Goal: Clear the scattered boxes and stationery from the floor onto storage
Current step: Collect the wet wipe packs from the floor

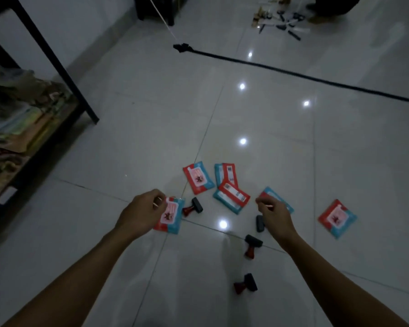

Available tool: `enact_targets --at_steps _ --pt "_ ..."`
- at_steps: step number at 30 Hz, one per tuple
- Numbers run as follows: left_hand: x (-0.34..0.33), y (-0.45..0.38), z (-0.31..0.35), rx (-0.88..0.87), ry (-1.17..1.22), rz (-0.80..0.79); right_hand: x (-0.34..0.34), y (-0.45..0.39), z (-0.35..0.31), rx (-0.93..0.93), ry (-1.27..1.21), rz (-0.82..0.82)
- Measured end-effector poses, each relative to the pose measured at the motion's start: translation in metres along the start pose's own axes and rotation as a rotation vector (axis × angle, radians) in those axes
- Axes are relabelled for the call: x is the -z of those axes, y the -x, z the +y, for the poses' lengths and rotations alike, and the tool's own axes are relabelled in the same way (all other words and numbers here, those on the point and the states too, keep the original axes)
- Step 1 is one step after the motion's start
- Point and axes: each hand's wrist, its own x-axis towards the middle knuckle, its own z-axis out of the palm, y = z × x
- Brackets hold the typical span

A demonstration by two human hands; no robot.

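both my hands hover loosely curled, holding nothing: left hand (141, 212) over a soft packet (170, 217), right hand (273, 214) above another packet (279, 199). these look light, squashy and slick, so i judge pinching an edge works best.

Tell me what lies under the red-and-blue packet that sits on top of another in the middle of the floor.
The tilted packet overlaps the lower end of a second packet, also barcode side up. Below both is floor tile. The covered corner of the second packet cannot be seen.
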Motion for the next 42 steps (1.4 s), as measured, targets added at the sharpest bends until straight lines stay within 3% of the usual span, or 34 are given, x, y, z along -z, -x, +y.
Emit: enact_targets --at_steps 5,8,11,16,21,25,30,36,42 --pt "-0.091 -0.052 -0.080 0.004 -0.087 -0.135 -0.052 -0.058 0.089 -0.208 -0.249 -0.015" --pt "-0.112 -0.084 -0.115 0.058 -0.176 -0.179 -0.071 -0.096 0.113 -0.171 -0.259 -0.044" --pt "-0.129 -0.116 -0.141 0.092 -0.265 -0.200 -0.086 -0.130 0.117 -0.077 -0.108 -0.090" --pt "-0.141 -0.163 -0.164 0.196 -0.285 -0.242 -0.103 -0.174 0.096 0.171 0.438 -0.165" --pt "-0.162 -0.176 -0.154 0.152 -0.185 -0.156 -0.128 -0.195 0.096 0.202 0.402 -0.008" --pt "-0.185 -0.179 -0.172 0.118 -0.313 -0.299 -0.150 -0.207 0.130 0.241 0.681 0.058" --pt "-0.208 -0.181 -0.164 0.178 -0.446 -0.184 -0.164 -0.225 0.153 0.245 0.762 -0.021" --pt "-0.229 -0.176 -0.157 0.229 -0.418 -0.084 -0.161 -0.230 0.165 0.402 0.836 0.089" --pt "-0.225 -0.176 -0.155 0.223 -0.171 0.112 -0.159 -0.232 0.172 0.457 0.770 0.108"
